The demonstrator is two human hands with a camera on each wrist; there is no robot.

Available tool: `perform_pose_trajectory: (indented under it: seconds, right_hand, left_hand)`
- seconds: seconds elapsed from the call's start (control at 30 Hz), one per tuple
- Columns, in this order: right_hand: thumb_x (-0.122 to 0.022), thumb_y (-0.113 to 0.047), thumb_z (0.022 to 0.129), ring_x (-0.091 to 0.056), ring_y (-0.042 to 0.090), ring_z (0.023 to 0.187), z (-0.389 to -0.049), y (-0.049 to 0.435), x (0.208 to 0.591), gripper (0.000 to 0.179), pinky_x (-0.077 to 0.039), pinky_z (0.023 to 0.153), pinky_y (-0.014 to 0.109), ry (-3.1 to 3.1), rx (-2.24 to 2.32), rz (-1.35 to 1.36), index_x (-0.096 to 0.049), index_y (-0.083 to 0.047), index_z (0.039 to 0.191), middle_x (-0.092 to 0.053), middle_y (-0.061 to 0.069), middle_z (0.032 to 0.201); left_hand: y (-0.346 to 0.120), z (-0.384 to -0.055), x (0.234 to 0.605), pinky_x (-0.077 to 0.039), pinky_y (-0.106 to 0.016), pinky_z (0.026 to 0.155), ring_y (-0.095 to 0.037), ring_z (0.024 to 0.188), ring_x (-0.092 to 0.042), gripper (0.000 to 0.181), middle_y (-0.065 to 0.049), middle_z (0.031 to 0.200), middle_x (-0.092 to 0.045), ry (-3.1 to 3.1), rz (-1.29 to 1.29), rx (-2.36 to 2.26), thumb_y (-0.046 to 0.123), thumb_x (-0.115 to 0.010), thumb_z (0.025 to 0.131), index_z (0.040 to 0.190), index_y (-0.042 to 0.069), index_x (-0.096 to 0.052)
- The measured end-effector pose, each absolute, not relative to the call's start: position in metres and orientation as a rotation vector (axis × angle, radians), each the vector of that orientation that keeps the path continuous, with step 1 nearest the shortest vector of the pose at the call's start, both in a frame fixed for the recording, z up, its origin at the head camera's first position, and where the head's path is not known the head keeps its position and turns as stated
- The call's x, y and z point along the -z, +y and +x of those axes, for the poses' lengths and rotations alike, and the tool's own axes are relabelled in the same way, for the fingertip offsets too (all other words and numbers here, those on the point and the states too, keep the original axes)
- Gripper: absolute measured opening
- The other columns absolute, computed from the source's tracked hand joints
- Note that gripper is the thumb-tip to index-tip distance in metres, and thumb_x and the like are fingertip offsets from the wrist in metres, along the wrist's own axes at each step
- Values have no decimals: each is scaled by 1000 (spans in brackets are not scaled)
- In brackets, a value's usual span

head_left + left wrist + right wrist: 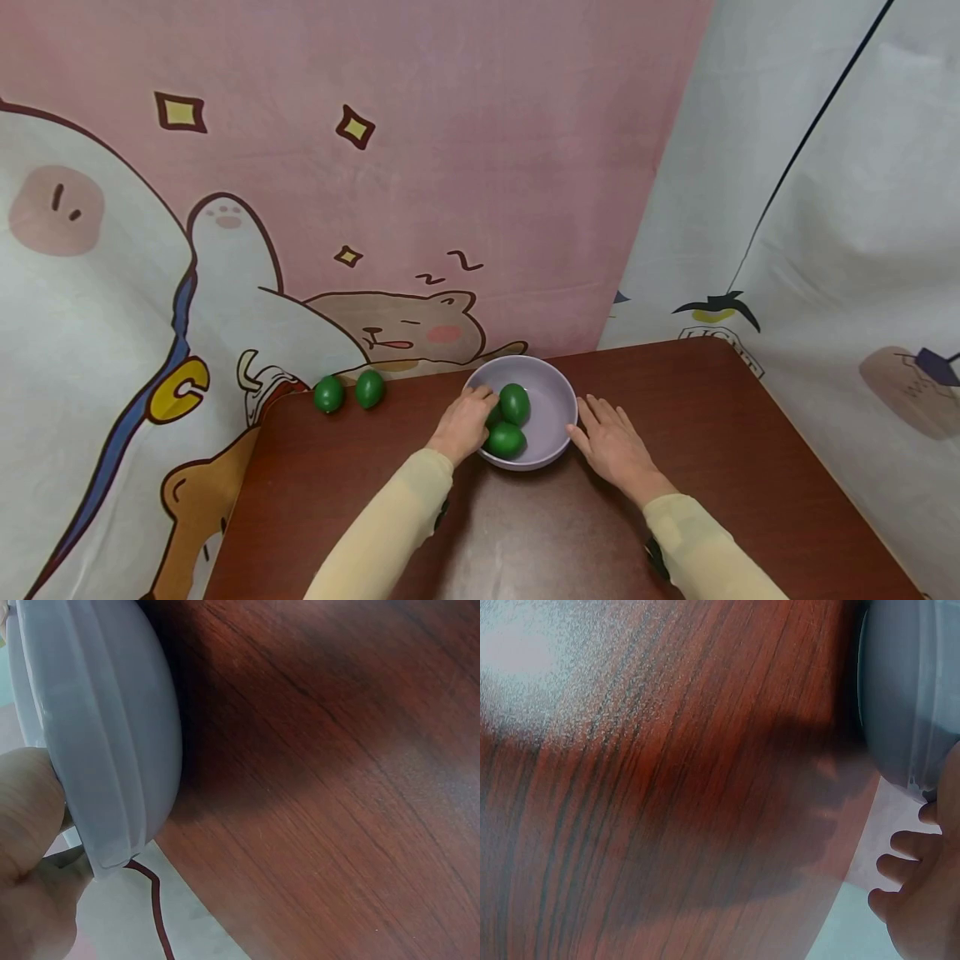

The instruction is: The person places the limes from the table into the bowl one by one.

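A lilac bowl [551,408] sits on the table with green limes in it. One lime [514,403] lies toward the back and another lime [506,440] toward the front. My left hand [463,421] reaches over the left rim, its curled fingers on a third lime [493,416], mostly hidden by them. In the left wrist view, the thumb and a finger pass behind the bowl's wall [112,727]. Against the bowl's right side rests my right hand [615,442], fingers extended and spread. The right wrist view shows its fingers beside the bowl [900,690].
Two more limes, a left one [328,394] and a right one [370,389], lie at the back left edge of the brown wooden table [337,492]. A printed cloth [487,167] hangs directly behind the table, and pale cloth [847,275] hangs along its right side.
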State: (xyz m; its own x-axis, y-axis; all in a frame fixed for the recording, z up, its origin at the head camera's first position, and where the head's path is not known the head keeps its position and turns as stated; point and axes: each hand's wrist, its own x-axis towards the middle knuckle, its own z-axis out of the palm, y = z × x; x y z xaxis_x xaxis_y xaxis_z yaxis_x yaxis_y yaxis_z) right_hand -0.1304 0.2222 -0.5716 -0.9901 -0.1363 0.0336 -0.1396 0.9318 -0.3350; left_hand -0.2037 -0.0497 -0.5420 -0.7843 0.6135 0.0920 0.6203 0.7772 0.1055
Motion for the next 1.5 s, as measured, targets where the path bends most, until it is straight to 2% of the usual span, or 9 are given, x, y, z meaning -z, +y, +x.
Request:
perform_pose_trajectory:
  seconds: [0.3,0.6,0.73,1.0,1.5]
  right_hand:
    - [-51,-44,107,-36,47,147,-131,223,573,67,-25,120,63,-3072,-535,219,-43,2,155,-40,28,158]
    - [-50,-44,107,-36,47,147,-131,223,573,66,-25,121,62,-3082,-523,215,-42,2,155,-40,27,158]
    - [-51,-43,107,-36,47,147,-131,222,573,66,-25,121,63,-3087,-528,210,-42,2,155,-40,28,158]
    - [-52,-42,107,-36,48,147,-131,222,574,66,-24,120,63,-3083,-535,210,-43,2,155,-40,28,158]
    - [-52,-43,107,-36,48,147,-132,222,575,66,-24,120,64,-3088,-525,216,-43,2,154,-39,28,158]
  left_hand:
    - [-47,-204,541,-58,-39,87,-29,98,-64,38,-7,118,-67,-2969,-1018,211,-4,-72,83,120,6,-71]
    - [-46,-205,541,-56,-41,97,-31,115,-66,41,-10,132,-66,-3015,-990,238,-6,-68,88,127,6,-70]
    - [-46,-205,542,-55,-42,99,-33,118,-65,43,-12,136,-64,-3025,-981,242,-6,-69,87,128,6,-70]
    - [-48,-204,540,-57,-40,93,-32,109,-66,40,-11,126,-67,-2973,-1005,243,-5,-72,83,122,5,-71]
    - [-54,-202,537,-52,-40,103,-32,121,-63,41,-15,135,-64,-2960,-1002,277,-3,-73,81,121,4,-71]
